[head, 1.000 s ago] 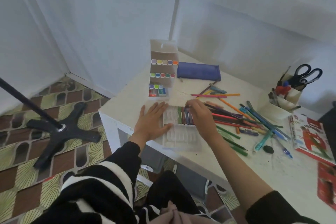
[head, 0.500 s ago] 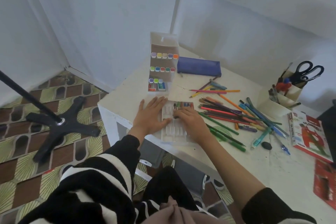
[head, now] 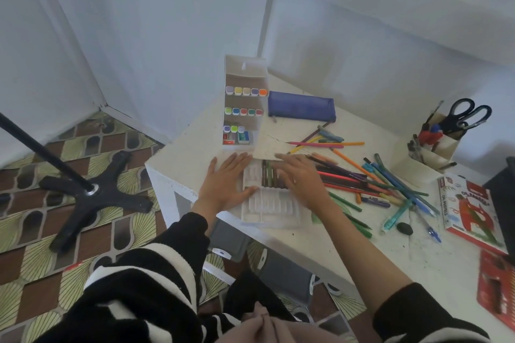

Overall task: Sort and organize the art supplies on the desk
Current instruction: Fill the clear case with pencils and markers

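White bench (head: 195, 153), scuffed and paint-flecked, carrying the supplies. Beyond the fingertips of the left hand (head: 225, 181) stands a tall white marker rack (head: 243, 108) with three rows of square coloured caps. Beyond the right hand (head: 301, 178) lies a flat blue fabric pencil case (head: 301, 106). On that hand's outer side is a loose heap of slim pencils and pens (head: 362, 178), crossing one another.

Between the two hands sits a shallow clear plastic tray (head: 267, 206) with ribbed slots, mostly unfilled. The left hand is flat, fingers straight, with the thumb across the tray's rim — it has stayed there as a brace. A second ago the right hand's fingers curled at the end of a short row of dark waxy sticks (head: 269, 177). Now they lie extended and spread over that row, holding nothing visible, and the sticks show just beside the index finger.

Judged: the sticks are seated and being pressed level — the tray's remaining slots await more. A small rounded black eraser (head: 404, 228) lies well outside the right forearm.
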`<action>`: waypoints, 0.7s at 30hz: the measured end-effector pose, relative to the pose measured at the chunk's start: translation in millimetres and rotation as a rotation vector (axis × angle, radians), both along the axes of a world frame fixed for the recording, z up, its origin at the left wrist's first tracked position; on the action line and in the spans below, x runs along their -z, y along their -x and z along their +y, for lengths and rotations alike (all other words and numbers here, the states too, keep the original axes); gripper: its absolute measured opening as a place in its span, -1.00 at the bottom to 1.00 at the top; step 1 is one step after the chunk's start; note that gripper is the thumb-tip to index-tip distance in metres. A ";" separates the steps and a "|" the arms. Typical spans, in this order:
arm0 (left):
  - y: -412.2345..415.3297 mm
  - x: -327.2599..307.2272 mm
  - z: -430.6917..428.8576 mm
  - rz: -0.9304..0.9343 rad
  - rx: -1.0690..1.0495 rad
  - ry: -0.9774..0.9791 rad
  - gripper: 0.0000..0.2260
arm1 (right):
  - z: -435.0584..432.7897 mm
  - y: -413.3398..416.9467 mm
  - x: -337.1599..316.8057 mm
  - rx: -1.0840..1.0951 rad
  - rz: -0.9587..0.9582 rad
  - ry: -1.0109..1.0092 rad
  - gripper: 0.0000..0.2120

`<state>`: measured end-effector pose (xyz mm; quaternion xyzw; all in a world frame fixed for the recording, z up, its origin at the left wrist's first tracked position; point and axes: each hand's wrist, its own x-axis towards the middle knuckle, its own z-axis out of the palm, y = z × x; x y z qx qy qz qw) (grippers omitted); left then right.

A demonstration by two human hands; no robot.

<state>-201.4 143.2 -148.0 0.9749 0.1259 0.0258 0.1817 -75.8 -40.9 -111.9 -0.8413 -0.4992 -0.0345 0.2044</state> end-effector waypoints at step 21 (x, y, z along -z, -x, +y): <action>-3.4 -12.8 -13.1 0.181 -0.099 0.032 -0.12 | -27.4 -142.9 -19.9 0.574 0.006 0.151 -0.77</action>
